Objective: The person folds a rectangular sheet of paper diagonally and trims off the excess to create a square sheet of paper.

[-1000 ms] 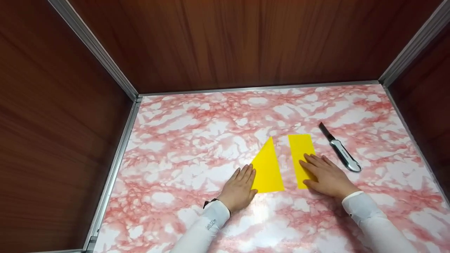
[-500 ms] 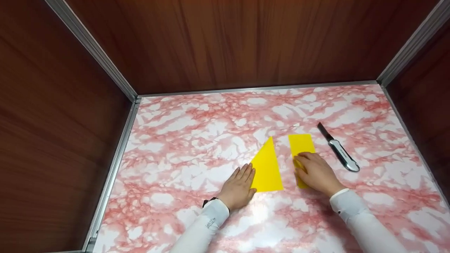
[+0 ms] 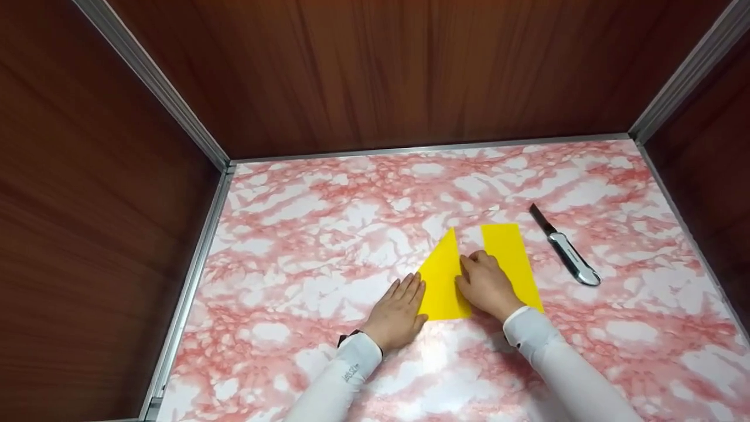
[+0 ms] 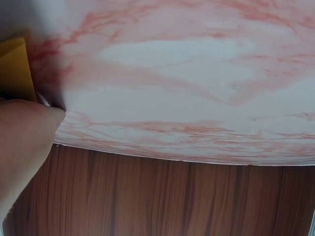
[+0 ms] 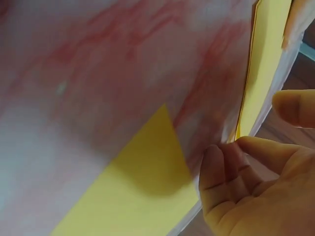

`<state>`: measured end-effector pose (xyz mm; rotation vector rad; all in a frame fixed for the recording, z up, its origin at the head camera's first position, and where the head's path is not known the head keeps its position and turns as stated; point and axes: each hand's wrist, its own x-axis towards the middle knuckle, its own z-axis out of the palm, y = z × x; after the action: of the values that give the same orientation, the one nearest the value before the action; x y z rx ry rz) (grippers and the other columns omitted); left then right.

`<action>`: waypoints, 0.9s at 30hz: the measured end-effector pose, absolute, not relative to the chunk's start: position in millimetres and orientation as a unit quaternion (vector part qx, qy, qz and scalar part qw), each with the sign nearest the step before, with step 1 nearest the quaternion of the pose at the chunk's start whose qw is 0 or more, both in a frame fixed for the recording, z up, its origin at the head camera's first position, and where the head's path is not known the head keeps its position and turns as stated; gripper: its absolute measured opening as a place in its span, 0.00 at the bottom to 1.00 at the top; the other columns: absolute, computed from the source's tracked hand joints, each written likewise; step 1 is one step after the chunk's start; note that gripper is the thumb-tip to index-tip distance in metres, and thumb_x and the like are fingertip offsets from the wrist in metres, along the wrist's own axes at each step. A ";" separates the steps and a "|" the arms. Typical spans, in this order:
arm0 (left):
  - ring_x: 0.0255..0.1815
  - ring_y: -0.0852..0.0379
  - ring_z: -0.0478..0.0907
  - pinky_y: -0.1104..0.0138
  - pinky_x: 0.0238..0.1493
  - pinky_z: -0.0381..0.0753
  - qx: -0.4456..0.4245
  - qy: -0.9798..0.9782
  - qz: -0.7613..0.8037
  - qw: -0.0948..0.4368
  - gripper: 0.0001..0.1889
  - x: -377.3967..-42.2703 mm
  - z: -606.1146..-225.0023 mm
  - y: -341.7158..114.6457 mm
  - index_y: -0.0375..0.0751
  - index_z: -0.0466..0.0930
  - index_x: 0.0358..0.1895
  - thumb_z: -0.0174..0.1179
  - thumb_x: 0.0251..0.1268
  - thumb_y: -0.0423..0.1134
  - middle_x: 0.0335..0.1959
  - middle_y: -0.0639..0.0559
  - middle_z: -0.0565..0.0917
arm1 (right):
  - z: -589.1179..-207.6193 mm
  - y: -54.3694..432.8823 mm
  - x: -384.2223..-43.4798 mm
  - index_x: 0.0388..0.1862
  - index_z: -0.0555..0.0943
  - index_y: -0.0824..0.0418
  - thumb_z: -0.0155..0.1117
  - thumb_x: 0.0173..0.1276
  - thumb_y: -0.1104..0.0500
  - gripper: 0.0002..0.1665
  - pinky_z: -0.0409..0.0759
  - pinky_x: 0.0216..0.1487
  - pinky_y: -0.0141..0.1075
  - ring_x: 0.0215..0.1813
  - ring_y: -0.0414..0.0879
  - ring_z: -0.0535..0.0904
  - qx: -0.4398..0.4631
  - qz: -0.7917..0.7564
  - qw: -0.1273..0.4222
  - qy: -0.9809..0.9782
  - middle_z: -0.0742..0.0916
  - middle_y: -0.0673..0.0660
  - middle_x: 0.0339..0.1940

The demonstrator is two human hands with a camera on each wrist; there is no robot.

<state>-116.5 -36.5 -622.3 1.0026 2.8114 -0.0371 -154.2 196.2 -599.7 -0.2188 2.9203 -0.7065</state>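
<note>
Two yellow pieces of paper lie side by side. The left piece (image 3: 439,287) has a slanted left side and a pointed top; in the right wrist view its edge (image 5: 266,54) looks layered. My left hand (image 3: 396,313) rests flat on its lower left side, fingers straight. My right hand (image 3: 486,284), fingers bent, is at that piece's right edge. In the right wrist view a fingertip meets the edge while the thumb (image 5: 295,108) stands apart. The long right piece (image 3: 512,264) lies partly behind the right hand. The left wrist view shows the left thumb (image 4: 29,128) beside yellow paper (image 4: 15,69).
A box cutter (image 3: 565,246), its dark blade out, lies right of the papers. The tabletop (image 3: 293,234) has a red and white marbled pattern. Brown wood-grain panels (image 3: 375,70) with metal edging enclose the back and both sides.
The right hand has left the right piece and moved left to the left piece's edge, its fingers bending. The left hand and the box cutter have hardly moved.
</note>
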 end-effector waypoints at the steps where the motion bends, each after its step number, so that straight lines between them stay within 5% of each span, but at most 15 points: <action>1: 0.78 0.50 0.37 0.56 0.74 0.42 0.334 0.939 -0.011 0.078 0.36 -116.3 -622.2 -37.1 0.39 0.44 0.78 0.35 0.77 0.58 0.79 0.45 0.43 | -600.3 193.9 -153.9 0.69 0.69 0.69 0.60 0.70 0.50 0.35 0.71 0.58 0.52 0.54 0.59 0.68 -0.074 -0.229 0.062 0.969 0.73 0.65 0.55; 27: 0.78 0.49 0.37 0.55 0.74 0.42 0.339 0.938 0.000 0.071 0.36 -114.9 -622.1 -38.4 0.37 0.45 0.77 0.35 0.78 0.57 0.79 0.44 0.43 | -607.8 175.4 -154.3 0.70 0.67 0.70 0.61 0.69 0.54 0.35 0.70 0.57 0.52 0.55 0.60 0.68 -0.017 -0.301 0.016 0.953 0.74 0.66 0.56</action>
<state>-114.9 -38.4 -622.1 1.0179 2.8206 -0.0015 -154.3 175.4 -607.8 -0.0542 2.9647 -0.9371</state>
